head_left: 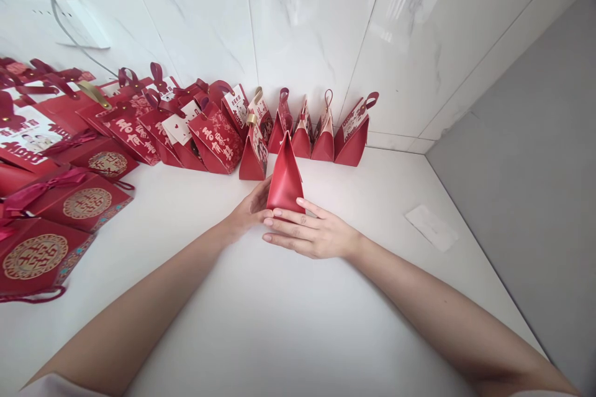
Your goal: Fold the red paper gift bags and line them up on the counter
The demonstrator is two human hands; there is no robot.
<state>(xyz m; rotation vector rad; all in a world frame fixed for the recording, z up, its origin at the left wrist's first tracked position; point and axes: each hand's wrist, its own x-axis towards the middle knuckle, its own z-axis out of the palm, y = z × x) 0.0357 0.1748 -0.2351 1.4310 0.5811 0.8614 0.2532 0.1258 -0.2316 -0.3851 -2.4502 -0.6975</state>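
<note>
A red gift box [285,177] with a peaked top stands upright on the white table, its smooth triangular side facing me. My left hand [248,209] holds its left side, the thumb near the bottom edge and the other fingers partly hidden behind the box. From the right, my right hand [319,232] holds the box too, its fingers reaching across the lower front. Just behind stands a row of similar red boxes, the nearest being a box with a gold-coloured strap [254,152].
Many red gift boxes [216,139] with loop handles crowd the left and back. Larger red boxes with round gold emblems [36,256] lie at the far left. A small white packet [431,227] rests at the right. Marbled wall tiles [307,18] rise behind the table.
</note>
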